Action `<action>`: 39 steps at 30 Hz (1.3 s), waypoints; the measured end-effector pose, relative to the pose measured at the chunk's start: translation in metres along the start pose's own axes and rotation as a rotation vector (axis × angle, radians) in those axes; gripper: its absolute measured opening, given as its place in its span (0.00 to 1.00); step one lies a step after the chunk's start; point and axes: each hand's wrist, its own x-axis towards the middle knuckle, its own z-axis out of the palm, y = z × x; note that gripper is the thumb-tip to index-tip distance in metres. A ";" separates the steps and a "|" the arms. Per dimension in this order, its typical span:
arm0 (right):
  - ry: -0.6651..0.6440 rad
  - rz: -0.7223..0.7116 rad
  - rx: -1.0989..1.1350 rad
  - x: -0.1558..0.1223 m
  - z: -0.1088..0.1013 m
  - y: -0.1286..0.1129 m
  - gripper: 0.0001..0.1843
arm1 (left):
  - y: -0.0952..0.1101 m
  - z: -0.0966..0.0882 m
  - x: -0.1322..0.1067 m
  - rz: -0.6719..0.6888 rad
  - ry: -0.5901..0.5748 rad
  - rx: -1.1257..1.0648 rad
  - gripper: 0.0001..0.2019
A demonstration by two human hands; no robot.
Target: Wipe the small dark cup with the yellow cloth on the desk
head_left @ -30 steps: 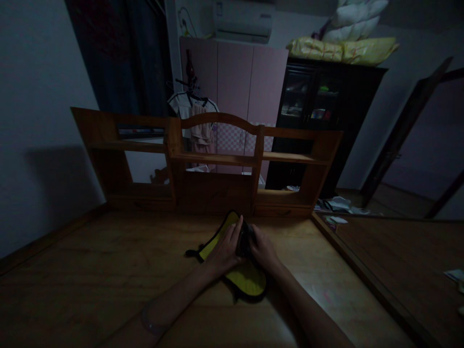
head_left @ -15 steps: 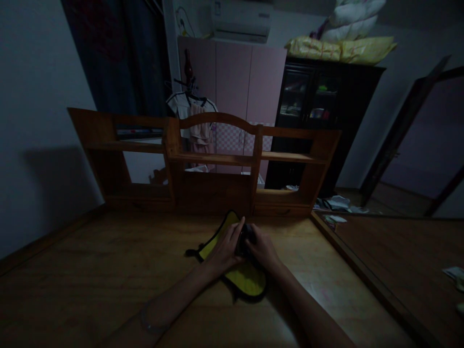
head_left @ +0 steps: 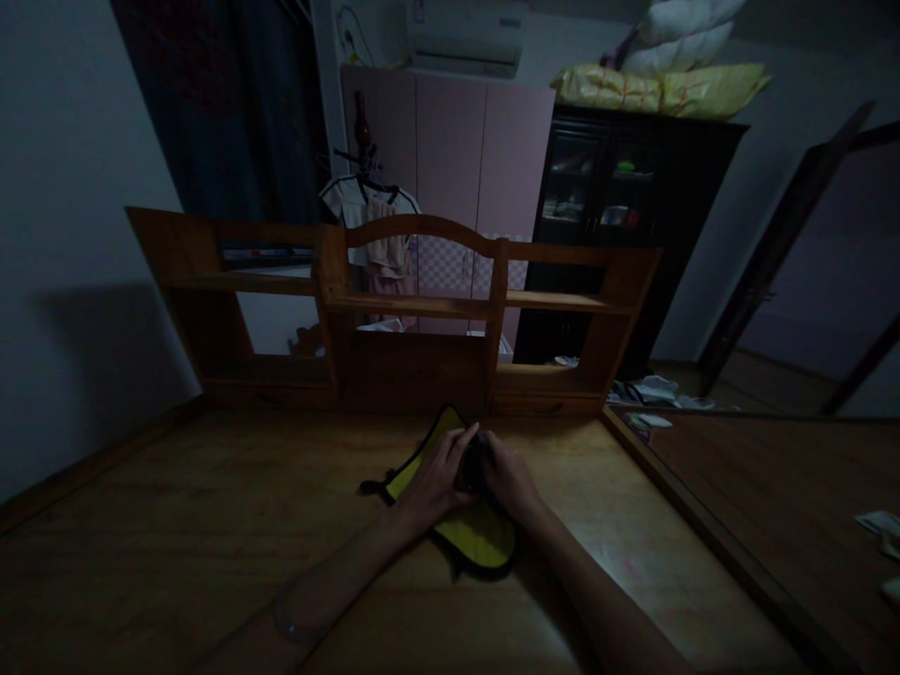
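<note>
Dark object [head_left: 473, 469]: between both hands, over the yellow black-edged piece [head_left: 485, 539], toward the table's [head_left: 211, 525] back edge
Left hand [head_left: 436, 483]: fingers holding the object's left side
Right hand [head_left: 513, 478]: fingers curled on its right side
Back edge: shelf unit [head_left: 414, 370] standing close
Side edges: wide room leftward, less toward the raised right rim [head_left: 675, 506]
Fingertips: the two hands' closer together than a second ago

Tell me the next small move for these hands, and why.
Perhaps ease the right hand slightly off the dark object, letting the left hand steady it: both hold it from opposite sides and hide much of it, above the yellow cloth.
</note>
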 end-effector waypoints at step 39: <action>0.197 -0.021 -0.067 0.004 -0.014 -0.010 0.22 | 0.011 0.003 -0.003 -0.094 0.115 0.096 0.46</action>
